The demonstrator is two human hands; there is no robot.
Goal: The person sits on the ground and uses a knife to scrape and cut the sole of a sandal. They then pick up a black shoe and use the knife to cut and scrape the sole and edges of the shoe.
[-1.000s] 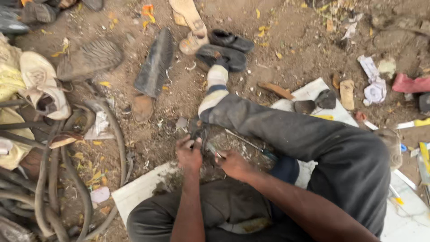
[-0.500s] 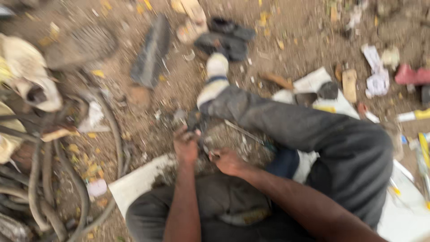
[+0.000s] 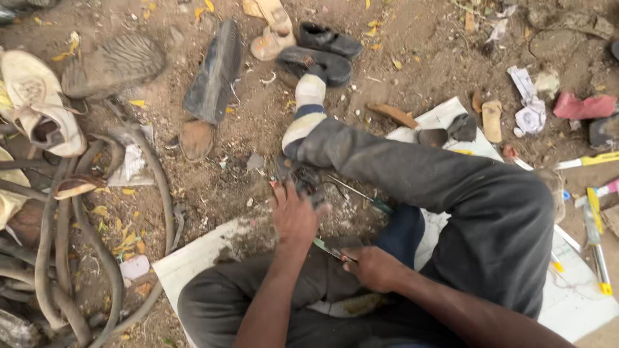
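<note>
- Dark shoe piece point(image 3: 302, 177) lies on the dirt ground point(image 3: 258, 122) beside our outstretched leg; left hand point(image 3: 293, 216) presses on it, grip closed over it.
- Right hand point(image 3: 374, 267) grip closed around a thin tool point(image 3: 330, 250).
- We judge cutting or trimming is in hand; next calls for steadying the piece.

This is a shoe-fixing spot outside on bare dirt. Old shoes point(image 3: 322, 48) and a worn sole point(image 3: 213, 71) lie past the left hand point(image 3: 295, 216). Rubber hoses point(image 3: 71, 245) pile up far to its left.
</note>
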